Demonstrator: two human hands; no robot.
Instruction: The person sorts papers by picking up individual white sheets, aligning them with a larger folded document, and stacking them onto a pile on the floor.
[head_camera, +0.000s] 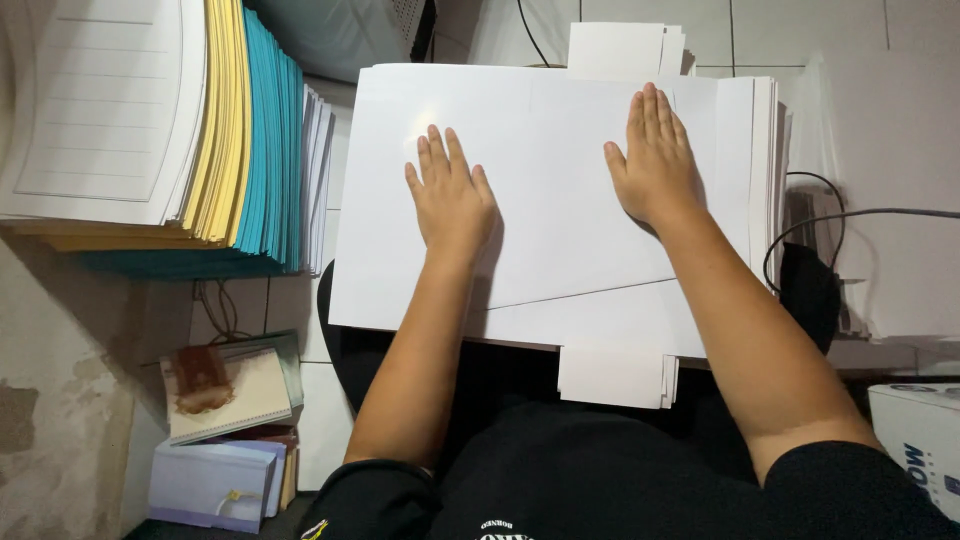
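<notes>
A: At far left, tall stack of yellow and teal paper sheets (245, 140), lined white sheet on top. Status of hands?

B: Left hand (452, 195) flat, fingers spread, palm down on large glossy white sheet (545, 160) at centre. Right hand (657, 160) flat on same sheet, fingers together. Hands apart, gripping nothing.

A: Right side?

B: Sheet tops white paper stack (765, 170); black cable (850, 215) beside it.

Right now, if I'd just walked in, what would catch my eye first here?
Probably the big stack of white sheets in the middle, with the left hand and right hand pressed flat on top, fingers spread. Next, at the upper left, a tall pile of yellow and teal paper beside it. At lower left, a few notebooks lie on the tiled floor.
</notes>
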